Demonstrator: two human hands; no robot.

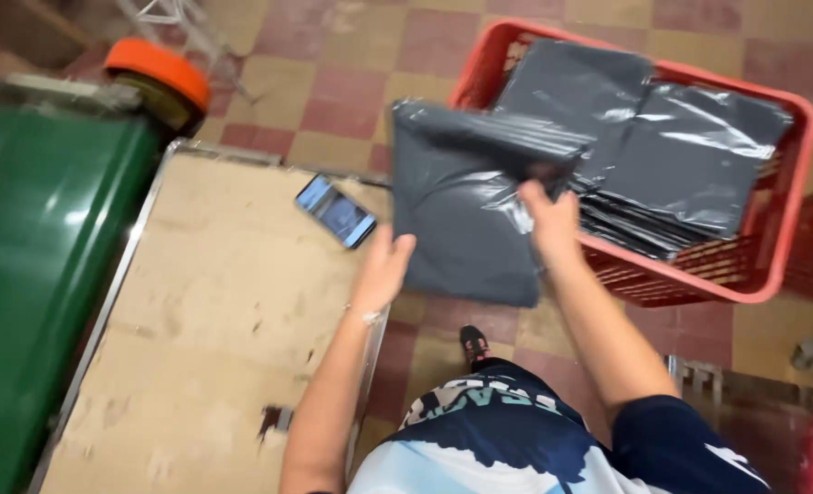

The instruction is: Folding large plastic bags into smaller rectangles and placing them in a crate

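Both hands (553, 220) gripping grey packet (466, 220), red crate (791, 229)

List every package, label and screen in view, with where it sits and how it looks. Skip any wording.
Grey plastic package: flat, glossy, held between left hand and right hand, above the table's edge.
Stack of grey packages: flat bags piled in the red crate on the floor, right.
Phone: dark rectangle with lit bluish screen, lying on the worn beige table near its far edge.
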